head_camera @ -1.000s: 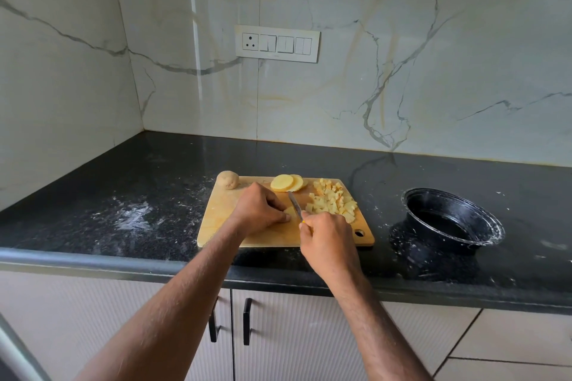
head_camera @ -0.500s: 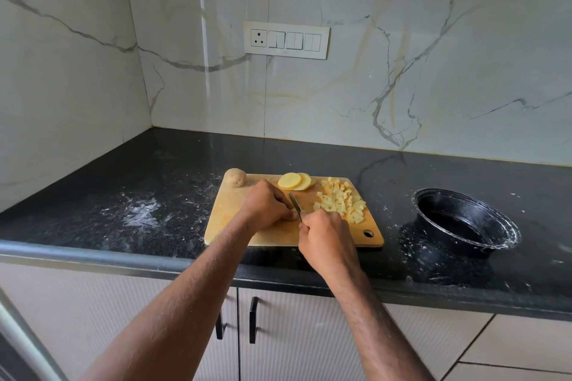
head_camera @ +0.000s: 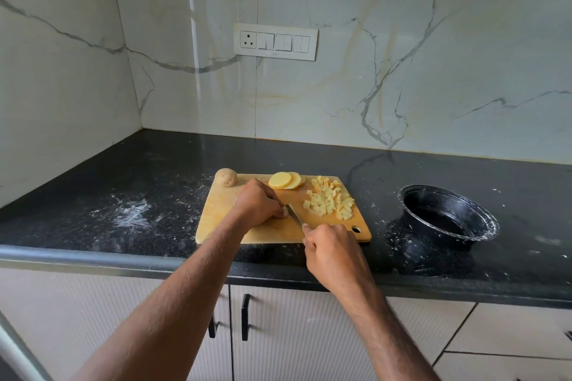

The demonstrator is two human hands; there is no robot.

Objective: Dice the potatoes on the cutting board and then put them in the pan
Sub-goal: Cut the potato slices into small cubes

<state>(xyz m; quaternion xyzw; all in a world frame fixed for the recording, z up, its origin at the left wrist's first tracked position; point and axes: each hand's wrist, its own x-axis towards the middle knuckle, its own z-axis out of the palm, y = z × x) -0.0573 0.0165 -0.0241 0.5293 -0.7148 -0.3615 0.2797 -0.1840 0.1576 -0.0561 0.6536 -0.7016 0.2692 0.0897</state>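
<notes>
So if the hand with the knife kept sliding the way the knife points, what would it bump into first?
Most likely the left hand. The right hand aims the knife up and left across the cutting board, and its tip already sits right by the left hand's fingers. Depth is hard to judge, though.

A black speckled stone countertop (head_camera: 130,182) is dusted with white powder (head_camera: 131,215). A white switch panel with one socket (head_camera: 275,41) is mounted on the white veined marble wall (head_camera: 402,56). Pale ribbed cabinet doors with black handles (head_camera: 245,317) are seen below.

A home kitchen: a black stone worktop (head_camera: 154,182) across mid-frame, marble-look wall panels (head_camera: 402,56) with a switch plate (head_camera: 275,41) above, white cupboard doors (head_camera: 294,334) along the bottom.
</notes>
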